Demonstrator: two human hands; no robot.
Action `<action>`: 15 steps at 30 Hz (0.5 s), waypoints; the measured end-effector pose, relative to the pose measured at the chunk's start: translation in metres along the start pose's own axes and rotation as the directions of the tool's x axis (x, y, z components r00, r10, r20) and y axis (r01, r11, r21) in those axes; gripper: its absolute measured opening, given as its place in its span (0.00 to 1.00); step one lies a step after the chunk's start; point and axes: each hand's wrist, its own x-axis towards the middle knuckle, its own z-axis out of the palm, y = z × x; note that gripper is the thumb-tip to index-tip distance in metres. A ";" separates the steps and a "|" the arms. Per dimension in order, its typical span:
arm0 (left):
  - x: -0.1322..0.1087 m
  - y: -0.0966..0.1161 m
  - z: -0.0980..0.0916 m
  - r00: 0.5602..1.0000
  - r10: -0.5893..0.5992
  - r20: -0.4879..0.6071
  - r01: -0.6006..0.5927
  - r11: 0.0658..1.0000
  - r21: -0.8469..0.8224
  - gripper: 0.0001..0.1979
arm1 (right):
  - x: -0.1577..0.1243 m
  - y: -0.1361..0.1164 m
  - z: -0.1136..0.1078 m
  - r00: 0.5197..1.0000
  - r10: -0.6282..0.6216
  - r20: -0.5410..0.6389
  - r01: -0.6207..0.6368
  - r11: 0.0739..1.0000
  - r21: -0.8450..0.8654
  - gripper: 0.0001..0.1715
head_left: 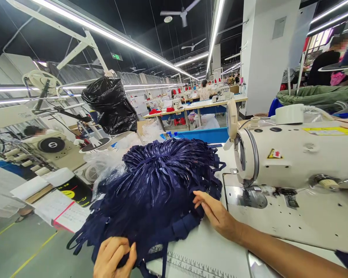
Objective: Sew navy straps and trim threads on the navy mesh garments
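Left hand (113,256): low at the counter's near edge, fingers curled shut, pinching the lower fringe of the navy strap bundle (159,185). Bundle: a mound of dark blue narrow fabric strips, loops splaying outward, sitting on the white counter (208,247) just left of the sewing machine (295,156); some strips hang over the edge. Right hand (216,214): forearm stretched in from the right, hand flat and open, fingertips touching the bundle's right side, gripping nothing.
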 end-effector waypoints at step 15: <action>0.003 0.007 0.002 0.996 0.026 -0.089 -0.022 0.999 0.045 0.10 | -0.003 -0.007 -0.004 0.985 -0.053 -0.164 0.071 0.992 0.106 0.22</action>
